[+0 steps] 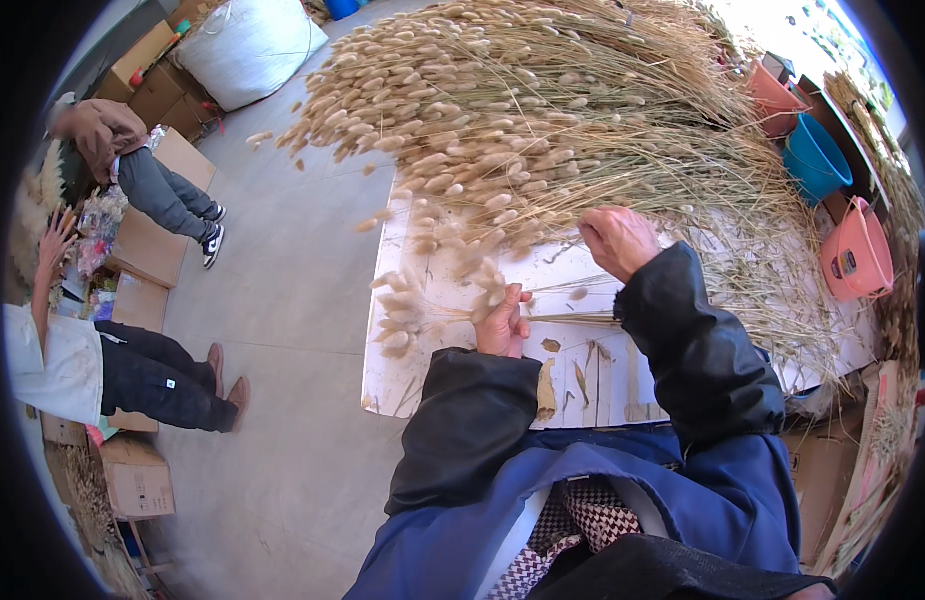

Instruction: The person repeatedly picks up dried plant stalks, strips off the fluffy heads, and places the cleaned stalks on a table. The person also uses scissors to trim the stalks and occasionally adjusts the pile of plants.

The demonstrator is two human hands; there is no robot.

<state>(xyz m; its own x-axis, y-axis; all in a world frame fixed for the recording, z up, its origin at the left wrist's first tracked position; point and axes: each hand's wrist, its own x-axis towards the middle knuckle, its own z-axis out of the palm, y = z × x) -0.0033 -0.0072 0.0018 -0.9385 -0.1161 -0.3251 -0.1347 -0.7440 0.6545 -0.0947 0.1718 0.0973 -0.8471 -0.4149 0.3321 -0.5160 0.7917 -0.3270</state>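
My left hand (pixel 503 324) is closed around a small bunch of dried bunny-tail grass (pixel 399 315). The fluffy heads point left and the thin stems run to the right over the white table (pixel 447 386). Farther up and to the right, my right hand (pixel 620 238) is held with curled fingers at the near edge of a big heap of the same grass (pixel 462 112). Its fingertips face away, so whether a stem is pinched there is hidden. Both forearms wear black sleeve covers.
Loose stem scraps (pixel 762 300) litter the table's right side. A pink bucket (pixel 852 259), a blue bucket (pixel 816 161) and another pink bucket (pixel 774 97) line the right edge. Two people stand at left near cardboard boxes (pixel 136 476). A white sack (pixel 249 52) sits behind.
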